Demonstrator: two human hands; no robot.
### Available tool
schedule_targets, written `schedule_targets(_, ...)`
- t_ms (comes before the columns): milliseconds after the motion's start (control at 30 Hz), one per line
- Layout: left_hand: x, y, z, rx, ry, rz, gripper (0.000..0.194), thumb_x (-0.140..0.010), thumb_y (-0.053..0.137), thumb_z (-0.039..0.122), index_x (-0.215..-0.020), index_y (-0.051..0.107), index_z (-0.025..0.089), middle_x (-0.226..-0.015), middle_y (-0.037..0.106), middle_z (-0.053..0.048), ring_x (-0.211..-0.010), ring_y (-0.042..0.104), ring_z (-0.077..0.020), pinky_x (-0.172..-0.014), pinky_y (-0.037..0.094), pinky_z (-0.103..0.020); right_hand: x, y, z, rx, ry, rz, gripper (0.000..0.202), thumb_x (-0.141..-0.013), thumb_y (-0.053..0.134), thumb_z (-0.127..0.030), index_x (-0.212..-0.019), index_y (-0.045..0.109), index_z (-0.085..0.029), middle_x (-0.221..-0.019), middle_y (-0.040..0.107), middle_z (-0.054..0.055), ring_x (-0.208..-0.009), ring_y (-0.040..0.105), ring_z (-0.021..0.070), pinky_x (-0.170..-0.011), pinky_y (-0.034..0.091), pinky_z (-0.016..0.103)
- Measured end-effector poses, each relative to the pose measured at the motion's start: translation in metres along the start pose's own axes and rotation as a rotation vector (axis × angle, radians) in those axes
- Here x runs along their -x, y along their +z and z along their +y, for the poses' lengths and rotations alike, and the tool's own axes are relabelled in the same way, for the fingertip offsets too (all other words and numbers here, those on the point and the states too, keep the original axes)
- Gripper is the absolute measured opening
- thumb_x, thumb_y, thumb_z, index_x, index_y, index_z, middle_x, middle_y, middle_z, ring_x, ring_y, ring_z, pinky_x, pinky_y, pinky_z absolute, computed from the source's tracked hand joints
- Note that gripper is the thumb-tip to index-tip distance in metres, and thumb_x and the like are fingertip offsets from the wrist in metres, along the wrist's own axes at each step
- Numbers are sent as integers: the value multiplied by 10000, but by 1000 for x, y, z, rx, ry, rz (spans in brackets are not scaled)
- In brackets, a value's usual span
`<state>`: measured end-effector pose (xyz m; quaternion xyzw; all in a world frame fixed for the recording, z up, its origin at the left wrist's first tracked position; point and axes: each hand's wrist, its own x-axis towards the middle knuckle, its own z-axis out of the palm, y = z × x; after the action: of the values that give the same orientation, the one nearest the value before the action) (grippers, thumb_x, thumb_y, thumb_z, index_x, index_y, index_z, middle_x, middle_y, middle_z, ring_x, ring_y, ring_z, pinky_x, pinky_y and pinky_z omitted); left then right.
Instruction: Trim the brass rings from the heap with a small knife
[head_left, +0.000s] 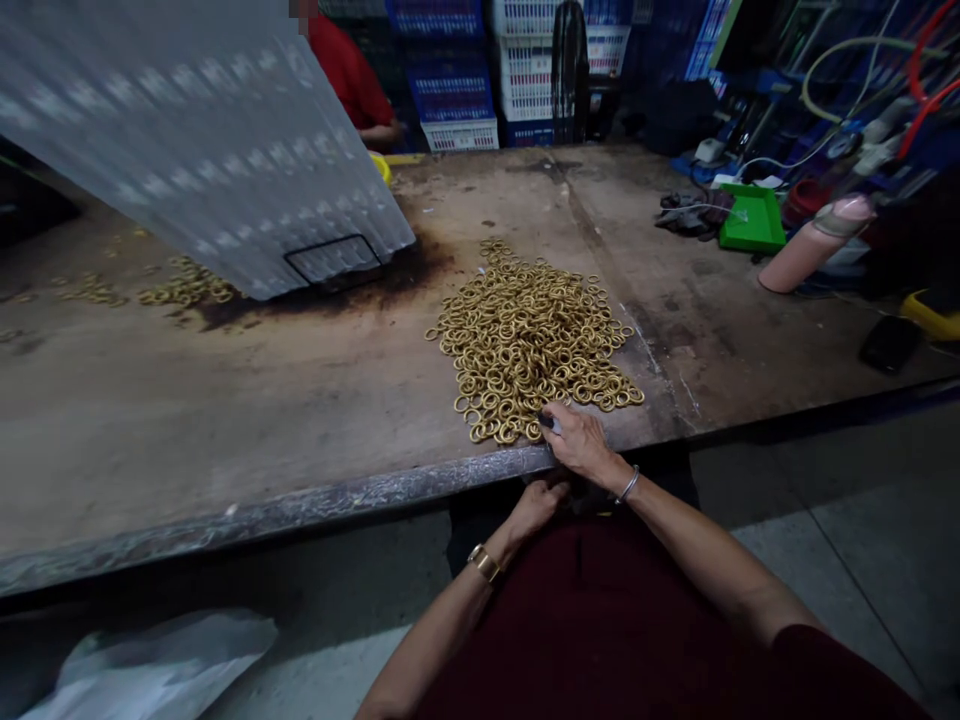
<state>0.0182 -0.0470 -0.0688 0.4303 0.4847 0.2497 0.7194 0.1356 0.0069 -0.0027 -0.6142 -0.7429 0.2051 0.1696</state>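
Note:
A heap of brass-coloured metal rings (525,330) lies on the worktable (300,390), reaching close to its front edge. My right hand (581,440), with a bangle at the wrist, is over that edge beside the nearest rings. Its fingers are closed around a small dark and grey object (550,423), whose kind I cannot make out. Just below the edge, in front of my body, is my left hand (536,507), wearing a gold watch (484,563). The left fingers are curled in, and whatever they hold is hidden.
A tall grey ribbed panel (247,160) stands on the table at left, with more rings (187,285) behind it. Beyond it is a person in red (349,75). At right are a green tray (754,218) and a pink bottle (814,245). Stacked crates (450,90) line the back.

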Motion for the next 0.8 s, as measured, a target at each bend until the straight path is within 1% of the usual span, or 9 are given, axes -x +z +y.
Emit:
schedule_targets(100,-4,1,1,-112,106,48,314,-686,640,308,-961,674,160,-1015,689,-95,-979,596,-262,-830,455,-357,-3,0,-4,57,8,-40,233,-865,509,-306,-1070,587,-229,-991,687,66,-865,625,192,-689,371,264)
schedule_targets(167,-2,1,7,-136,145,32,369,-695,636,312,-1032,666,165,-1076,676,-99,-1056,572,-286,-880,434,-375,-4,0,-6,72,30,-37,229,-863,503,-309,-1059,593,-232,-991,690,65,-857,629,189,-686,368,262)
schedule_targets(233,4,0,15,-133,167,-67,353,-723,614,320,-1036,668,168,-1039,685,-89,-997,595,-274,-840,454,-363,-7,1,-6,77,71,-26,222,-855,499,-294,-1044,599,-230,-964,696,64,-834,632,185,-671,363,258)
schedule_targets(333,18,-1,29,-167,139,-245,270,-757,594,325,-951,689,164,-920,692,-66,-844,616,-218,-748,468,-309,-10,1,-2,60,136,-21,207,-842,495,-284,-1001,610,-218,-874,695,58,-768,625,176,-627,343,250)
schedule_targets(400,26,-2,38,-163,117,-257,254,-758,607,334,-921,685,156,-854,676,-60,-772,608,-182,-701,466,-276,-12,2,2,14,160,3,187,-831,495,-280,-958,615,-212,-817,683,46,-713,605,165,-606,330,246)
schedule_targets(467,32,-3,45,-97,111,-188,262,-762,608,365,-894,665,147,-799,651,-58,-713,597,-157,-633,466,-250,-13,2,8,-63,158,45,153,-815,497,-272,-897,611,-211,-766,659,26,-668,571,148,-597,325,237)
schedule_targets(600,31,-5,58,33,206,103,300,-757,594,438,-835,595,148,-699,579,-21,-562,547,-111,-456,420,-196,-12,2,18,-262,139,117,97,-784,492,-273,-783,564,-209,-675,578,-13,-606,488,121,-590,340,216)
schedule_targets(700,23,-7,69,64,272,277,341,-745,600,433,-942,547,160,-630,542,26,-471,485,-85,-392,371,-173,-10,-1,22,-379,129,175,102,-776,482,-291,-753,528,-204,-654,529,-20,-598,466,116,-587,353,213)
schedule_targets(800,9,-7,78,54,333,356,390,-752,597,396,-1055,500,170,-557,491,73,-424,429,-70,-387,337,-163,-7,-5,22,-464,93,224,116,-781,476,-309,-756,513,-202,-672,525,-18,-609,472,112,-590,368,211)
